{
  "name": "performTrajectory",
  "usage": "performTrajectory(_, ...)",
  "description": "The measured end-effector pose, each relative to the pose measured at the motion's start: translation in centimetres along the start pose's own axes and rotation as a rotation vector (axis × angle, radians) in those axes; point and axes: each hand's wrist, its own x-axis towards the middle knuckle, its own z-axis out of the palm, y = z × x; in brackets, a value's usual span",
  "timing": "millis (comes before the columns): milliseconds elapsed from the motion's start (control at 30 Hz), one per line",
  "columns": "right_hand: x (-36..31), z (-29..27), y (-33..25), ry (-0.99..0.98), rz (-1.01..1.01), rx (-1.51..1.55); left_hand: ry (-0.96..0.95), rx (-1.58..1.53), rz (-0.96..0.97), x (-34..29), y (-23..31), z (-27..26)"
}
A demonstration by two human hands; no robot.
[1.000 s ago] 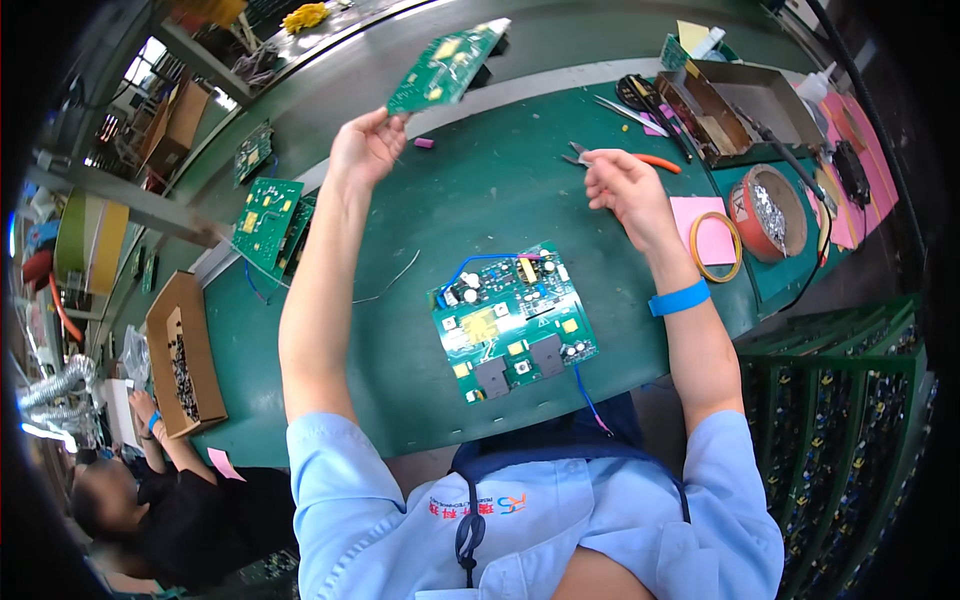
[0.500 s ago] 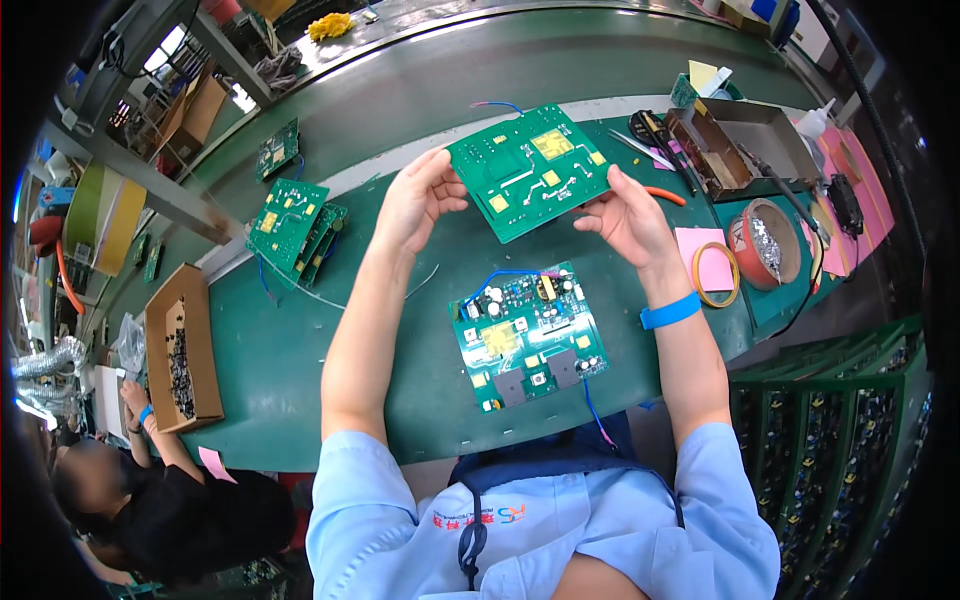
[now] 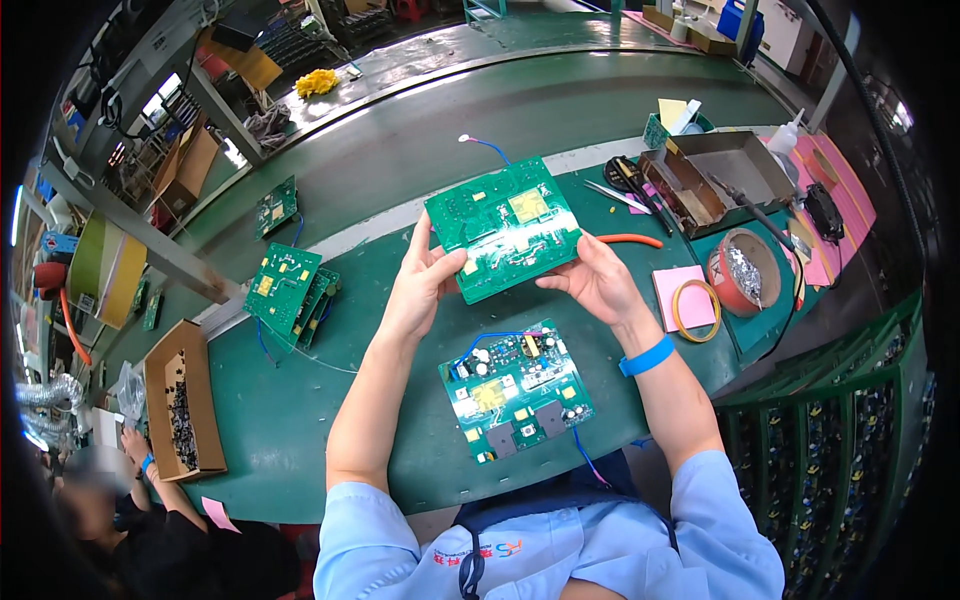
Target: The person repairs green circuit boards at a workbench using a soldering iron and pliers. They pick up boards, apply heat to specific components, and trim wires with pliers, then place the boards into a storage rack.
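Between both hands I hold a green circuit board (image 3: 500, 215), tilted above the bench, its solder side with yellow patches facing up. My left hand (image 3: 423, 278) grips its left edge, thumb on top. My right hand (image 3: 603, 275) pinches the lower right corner between thumb and fingers. A short blue wire sticks out from the board's far edge. Below it, nearer to me, a second circuit board (image 3: 530, 415) lies component side up, with dark blocks, small parts and blue wires. What sits on the underside of the held board is hidden.
To the left are stacked circuit boards (image 3: 282, 290), another board (image 3: 276, 207) and a cardboard box (image 3: 208, 410) of small black parts. On the right: a metal tray (image 3: 735, 175), a red pot (image 3: 735, 270), a tape ring (image 3: 696, 310) and tweezers (image 3: 615, 194). A co-worker (image 3: 170, 540) sits lower left.
The held board has come lower in the view and slightly left, with both hands. My left thumb now lies farther over its face. The whole view has shifted, so the bench items sit differently.
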Motion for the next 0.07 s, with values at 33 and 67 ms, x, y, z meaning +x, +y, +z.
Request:
performTrajectory(33, 0.04, 0.04, 0.06, -0.004, 0.002, -0.005, 0.0, 0.003, 0.006, -0.05, 0.04, -0.08)
performTrajectory(67, 0.09, 0.07, 0.14, 0.0, 0.009, -0.016, 0.0, 0.005, 0.011, -0.09, 0.1, -0.16)
